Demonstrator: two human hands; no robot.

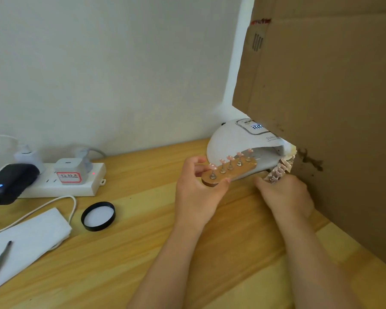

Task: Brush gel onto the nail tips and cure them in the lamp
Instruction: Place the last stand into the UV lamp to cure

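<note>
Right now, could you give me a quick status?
Left hand grips nail-tip holder at lamp mouth. Right hand holds a second rack. Cardboard crowds the lamp's right.

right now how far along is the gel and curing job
Looks done: the five pink nail tips on the brown wooden holder strip seem coated, though gloss is hard to judge. In hand: the left hand holds that strip at the mouth of the white dome lamp, whose display is lit; the right hand holds a second set of tips. Left: curing inside.
</note>
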